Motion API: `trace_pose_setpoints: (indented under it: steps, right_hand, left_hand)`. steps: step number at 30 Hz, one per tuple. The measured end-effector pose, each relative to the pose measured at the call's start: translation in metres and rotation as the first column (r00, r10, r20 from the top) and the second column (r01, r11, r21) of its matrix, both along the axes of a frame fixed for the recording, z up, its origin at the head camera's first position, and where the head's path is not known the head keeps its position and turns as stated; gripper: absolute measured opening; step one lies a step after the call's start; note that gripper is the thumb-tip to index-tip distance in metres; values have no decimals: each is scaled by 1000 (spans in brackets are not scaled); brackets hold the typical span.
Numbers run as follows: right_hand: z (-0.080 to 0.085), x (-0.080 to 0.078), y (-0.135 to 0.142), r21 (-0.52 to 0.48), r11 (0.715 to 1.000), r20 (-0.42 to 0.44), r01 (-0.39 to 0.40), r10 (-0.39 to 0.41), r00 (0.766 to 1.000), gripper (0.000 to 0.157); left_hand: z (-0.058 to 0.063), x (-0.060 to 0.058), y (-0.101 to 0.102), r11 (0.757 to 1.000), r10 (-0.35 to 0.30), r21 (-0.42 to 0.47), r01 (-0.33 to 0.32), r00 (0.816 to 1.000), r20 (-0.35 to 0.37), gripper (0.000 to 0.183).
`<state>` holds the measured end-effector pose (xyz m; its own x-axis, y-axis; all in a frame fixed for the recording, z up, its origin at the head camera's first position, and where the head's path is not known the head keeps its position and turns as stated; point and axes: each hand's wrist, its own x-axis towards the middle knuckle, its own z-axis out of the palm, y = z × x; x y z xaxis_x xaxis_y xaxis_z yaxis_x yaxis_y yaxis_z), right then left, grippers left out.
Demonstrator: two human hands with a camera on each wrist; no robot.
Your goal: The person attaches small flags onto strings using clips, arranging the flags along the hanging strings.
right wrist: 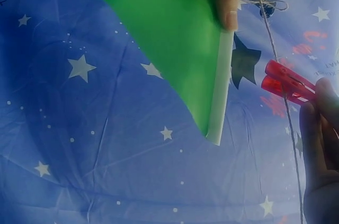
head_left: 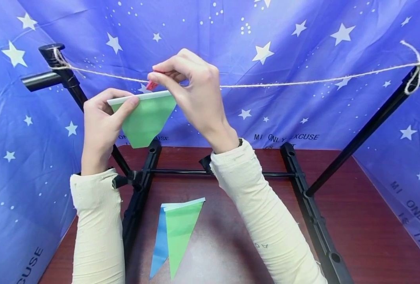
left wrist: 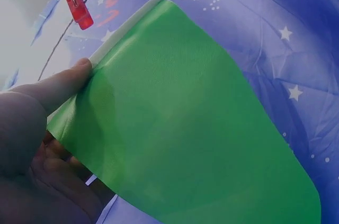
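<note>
My left hand (head_left: 101,120) pinches a green pennant flag (head_left: 146,122) by its white top band, thumb in front and fingers behind. Beside it, my right hand (head_left: 196,90) pinches a red clothespin (head_left: 151,84) between thumb and fingertips. The clothespin overlaps the stretched twine (head_left: 274,84) in the head view, and in the right wrist view the twine passes across the clothespin (right wrist: 286,83). The flag hangs just below the twine, its band (right wrist: 218,97) apart from the clothespin. In the left wrist view the green flag (left wrist: 185,107) fills the middle.
Black poles (head_left: 359,134) hold the twine, knotted at both ends. On the dark red table (head_left: 359,221) lie a green pennant (head_left: 182,232) and a blue one (head_left: 159,244), overlapping. A black base frame (head_left: 316,221) stands around them. Behind hangs a blue star-patterned cloth (head_left: 302,47).
</note>
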<state>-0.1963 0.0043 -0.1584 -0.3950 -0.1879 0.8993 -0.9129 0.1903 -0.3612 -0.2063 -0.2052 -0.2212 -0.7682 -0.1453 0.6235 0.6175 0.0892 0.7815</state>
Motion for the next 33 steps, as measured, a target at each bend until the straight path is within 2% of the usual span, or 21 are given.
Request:
trace_pose_setpoints:
  steps: [9, 16, 29, 33]
  right_hand:
    - [-3, -1, -2, 39, 999, 41, 9, -11, 999, 14]
    - [-5, -2, -4, 54, 999, 49, 1, -3, 999, 15]
    - [-6, -2, -2, 114, 993, 62, -2, -5, 998, 16]
    - [-7, -1, -2, 131, 991, 68, 0, -9, 998, 17]
  left_hand:
    - [1, 0, 0, 1000, 2, -24, -2, 1000, -7, 15]
    - [0, 0, -1, 1000, -15, 0, 15, 1000, -17, 14]
    - [6, 1, -1, 1000, 3, 19, -2, 999, -37, 11]
    - [8, 2, 0, 998, -32, 60, 35, 998, -56, 11]
